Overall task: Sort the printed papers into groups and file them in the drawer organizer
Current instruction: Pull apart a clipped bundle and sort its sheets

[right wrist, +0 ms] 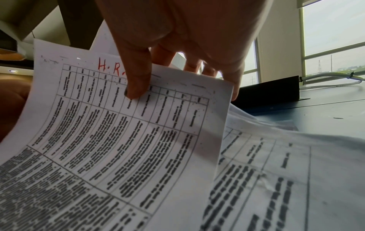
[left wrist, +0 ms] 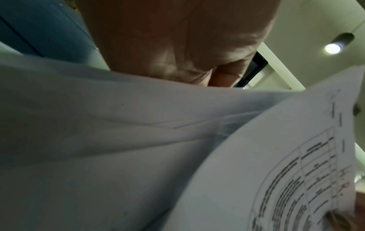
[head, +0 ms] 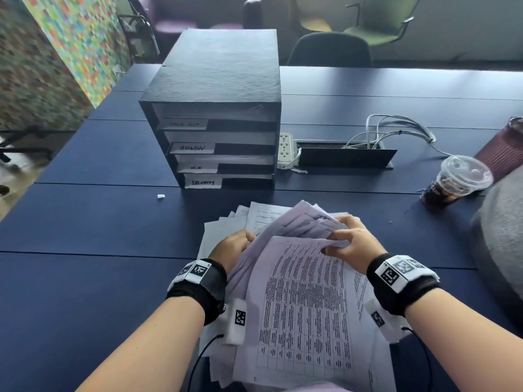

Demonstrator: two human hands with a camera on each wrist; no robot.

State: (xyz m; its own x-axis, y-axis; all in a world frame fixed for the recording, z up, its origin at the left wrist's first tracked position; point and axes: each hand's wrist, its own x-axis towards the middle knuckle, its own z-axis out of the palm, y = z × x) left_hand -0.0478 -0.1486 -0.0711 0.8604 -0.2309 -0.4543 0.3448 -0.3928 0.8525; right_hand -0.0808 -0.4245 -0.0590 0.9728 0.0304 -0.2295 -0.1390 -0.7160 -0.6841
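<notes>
A loose pile of printed papers [head: 300, 306] lies on the dark blue table in front of me. My right hand [head: 343, 241] pinches the top edge of a table-printed sheet [right wrist: 122, 132] marked "H.R" in red, thumb on its face. My left hand [head: 236, 246] grips the left side of a bunch of lifted sheets [left wrist: 98, 125], its fingers tucked under them. Behind the pile stands the dark drawer organizer [head: 215, 114] with several slots, labelled ADMIN, H.R and SECURITY; the top label is unreadable.
A lidded iced drink cup [head: 455, 182] stands at the right, beside a maroon bottle [head: 506, 145] and a grey sleeve [head: 501, 236]. A power strip [head: 285, 149], a cable box [head: 345, 157] and white cables [head: 396, 128] sit behind. Chairs stand beyond the table.
</notes>
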